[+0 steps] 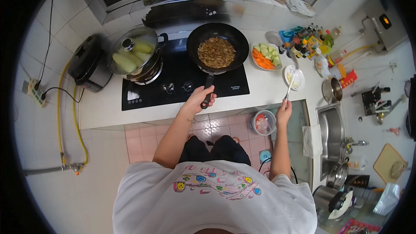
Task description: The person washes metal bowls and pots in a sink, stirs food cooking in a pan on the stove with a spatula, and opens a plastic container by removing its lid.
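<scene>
My left hand (203, 98) is closed round the handle of a black frying pan (242, 47), which stands on the right burner. Brown cooked pieces (216, 52) lie in the pan. Out to the right, my right hand (284, 109) grips a long-handled metal utensil (290, 87). The utensil's far end is over or beside a small white plate (298, 82) with pale bits on it; whether they touch is unclear. Behind that plate, a dish (266, 67) holds orange slices (262, 59) and green pieces (268, 51).
A lidded pot (134, 52) with long pale-green food sits on the left of the black stove (234, 87). Farther left stands a black cooker (93, 67). Bottles (312, 43), a metal pot (331, 90) and a sink (331, 125) are right. A bin (263, 122) stands below.
</scene>
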`<state>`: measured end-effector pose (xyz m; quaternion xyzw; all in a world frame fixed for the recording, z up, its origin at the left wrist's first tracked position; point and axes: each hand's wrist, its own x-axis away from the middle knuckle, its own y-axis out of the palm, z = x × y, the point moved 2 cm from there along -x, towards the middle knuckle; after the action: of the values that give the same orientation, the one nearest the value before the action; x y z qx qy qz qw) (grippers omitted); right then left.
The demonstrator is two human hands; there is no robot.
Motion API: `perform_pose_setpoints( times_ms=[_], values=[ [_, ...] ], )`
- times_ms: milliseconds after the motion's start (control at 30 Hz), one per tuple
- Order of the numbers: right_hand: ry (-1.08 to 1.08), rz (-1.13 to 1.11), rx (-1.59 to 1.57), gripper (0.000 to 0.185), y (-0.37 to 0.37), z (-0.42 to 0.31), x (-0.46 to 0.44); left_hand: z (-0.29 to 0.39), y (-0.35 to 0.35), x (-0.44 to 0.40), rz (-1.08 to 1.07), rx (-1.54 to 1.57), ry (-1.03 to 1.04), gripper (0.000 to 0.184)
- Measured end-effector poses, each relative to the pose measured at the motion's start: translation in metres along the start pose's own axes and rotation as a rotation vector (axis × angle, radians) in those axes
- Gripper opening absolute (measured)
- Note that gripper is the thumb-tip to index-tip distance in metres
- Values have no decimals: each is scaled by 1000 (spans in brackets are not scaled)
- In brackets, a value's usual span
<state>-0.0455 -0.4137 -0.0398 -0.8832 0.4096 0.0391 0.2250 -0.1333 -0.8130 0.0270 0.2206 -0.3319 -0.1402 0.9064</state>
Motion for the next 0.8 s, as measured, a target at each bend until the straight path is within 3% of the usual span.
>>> perform_pose_setpoints(
  times_ms=[100, 167, 200, 267, 333, 467, 633, 800],
  values=[
    [-45, -296, 150, 31, -21, -125, 6, 8, 2, 0, -64, 33, -47, 23],
    [104, -480, 184, 19, -23, -195, -2, -2, -2, -9, -61, 29, -20, 21],
    [216, -602, 148, 15, -19, -218, -10, -4, -3, -13, -57, 25, -3, 20],
    [195, -912, 213, 11, -7, -252, -30, -1, 0, -10, -19, 24, -18, 19],
    [104, -1084, 426, 8, 9, -269, -49, 1, -2, -10, -10, 27, -21, 20],
    [38, -1261, 657, 14, 25, -306, -77, 4, -4, -4, -6, 23, -37, 19],
    [-40, -1242, 1136, 21, 44, -363, -69, 2, -4, -5, -11, 41, -44, 18],
    [-248, -1269, 1022, 28, 79, -299, -52, 7, 0, -5, -4, 83, -66, 17]
  ],
)
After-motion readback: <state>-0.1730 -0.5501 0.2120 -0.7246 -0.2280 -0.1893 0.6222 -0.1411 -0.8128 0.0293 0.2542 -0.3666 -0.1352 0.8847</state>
